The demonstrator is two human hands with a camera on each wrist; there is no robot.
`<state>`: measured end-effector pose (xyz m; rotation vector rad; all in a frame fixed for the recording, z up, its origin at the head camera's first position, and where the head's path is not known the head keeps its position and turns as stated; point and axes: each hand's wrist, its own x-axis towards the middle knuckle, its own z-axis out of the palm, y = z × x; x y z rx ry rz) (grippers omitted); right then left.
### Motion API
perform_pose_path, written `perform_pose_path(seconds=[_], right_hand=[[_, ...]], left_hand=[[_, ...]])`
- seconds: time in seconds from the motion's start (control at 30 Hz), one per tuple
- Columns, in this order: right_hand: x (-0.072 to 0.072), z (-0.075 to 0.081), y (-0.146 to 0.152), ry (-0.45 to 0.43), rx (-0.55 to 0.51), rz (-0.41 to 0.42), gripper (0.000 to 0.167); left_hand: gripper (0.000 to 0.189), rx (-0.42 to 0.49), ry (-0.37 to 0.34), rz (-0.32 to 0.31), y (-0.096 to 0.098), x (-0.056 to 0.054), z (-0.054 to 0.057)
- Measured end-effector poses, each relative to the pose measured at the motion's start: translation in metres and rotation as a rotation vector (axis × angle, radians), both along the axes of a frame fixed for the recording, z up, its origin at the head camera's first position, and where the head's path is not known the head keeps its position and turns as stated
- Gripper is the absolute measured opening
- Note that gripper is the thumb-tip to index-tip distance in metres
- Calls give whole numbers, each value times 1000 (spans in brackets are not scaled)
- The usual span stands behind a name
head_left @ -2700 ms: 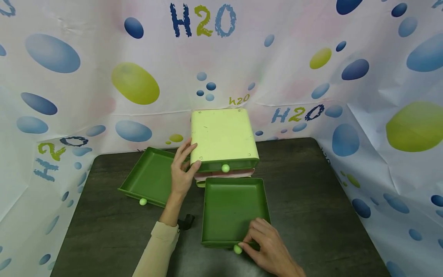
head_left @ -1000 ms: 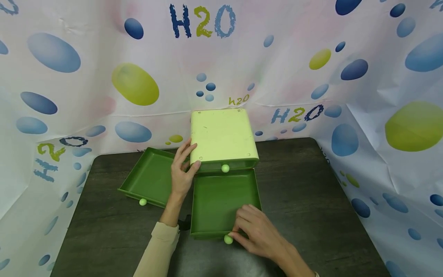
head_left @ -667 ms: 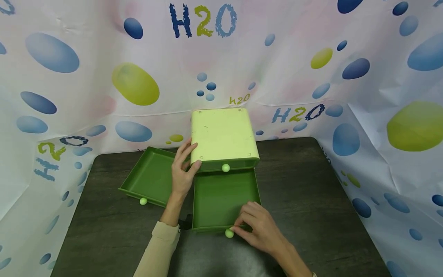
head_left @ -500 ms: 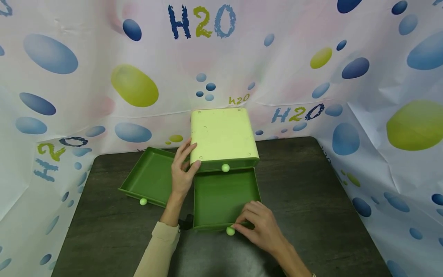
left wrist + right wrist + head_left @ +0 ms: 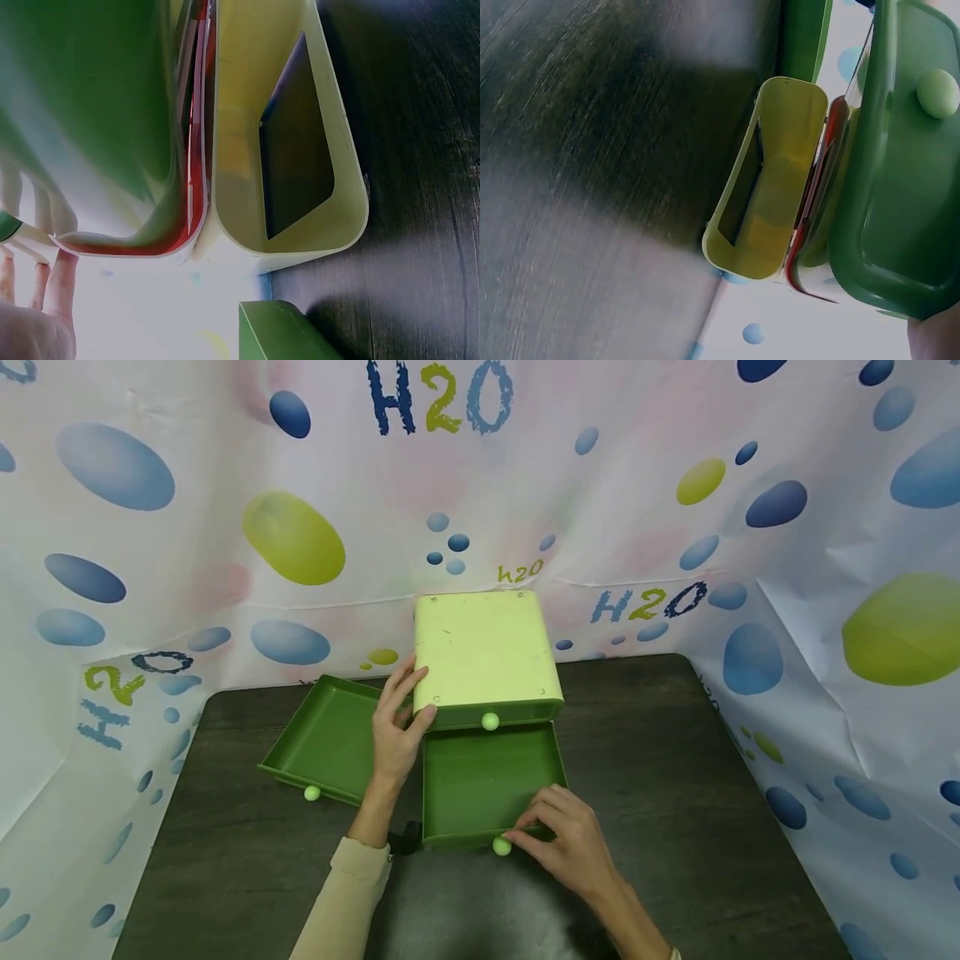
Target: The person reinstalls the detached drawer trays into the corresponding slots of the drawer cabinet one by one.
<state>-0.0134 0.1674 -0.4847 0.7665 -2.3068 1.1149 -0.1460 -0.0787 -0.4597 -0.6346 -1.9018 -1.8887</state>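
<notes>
A small pale-yellow drawer cabinet (image 5: 487,647) stands at the back, its top drawer closed. My left hand (image 5: 397,727) rests against its left side near the front corner, fingers long, thumb at the front edge. With thumb and fingers, my right hand (image 5: 566,835) pinches the front wall of a green drawer (image 5: 487,781) beside its light-green knob (image 5: 502,846). This drawer's back end is inside the red-edged middle slot (image 5: 196,150), and most of it sticks out. Below that slot, in the wrist views, the yellow bottom compartment (image 5: 784,172) has no drawer in it.
Left of the cabinet, another green drawer (image 5: 322,739) lies askew on the dark wood table (image 5: 660,827), its knob toward the front. Behind the cabinet hangs a white curtain (image 5: 600,485) printed with ovals. A black wrist-camera part (image 5: 407,837) shows by the left wrist.
The drawer lay apart in front of the cabinet; my right hand has moved it back and its rear end has slid into the middle slot. My left hand has stayed put.
</notes>
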Motion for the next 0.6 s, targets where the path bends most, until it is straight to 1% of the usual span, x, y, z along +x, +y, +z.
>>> perform_pose_path(seconds=[0.1,0.2,0.3,0.43,0.53,0.6], right_hand=[[-2,-2,-2,-5,-5,-19,24],[-4,-2,-3,-8,-17,-28,23],[-7,-4,-5,4,-32,-27,21],[-10,-7,-6,33,-62,-8,19],[-12,-9,-7,44,-83,12,18],[-14,-9,-6,53,-92,25,17]], left_hand=[[52,6,8,3,-2,-5,-13],[47,11,17,-1,-3,-7,-17],[49,15,26,-6,-3,-7,-17],[48,3,10,-8,0,2,2],[54,-4,-1,-8,2,9,16],[53,-2,3,-8,2,9,15]])
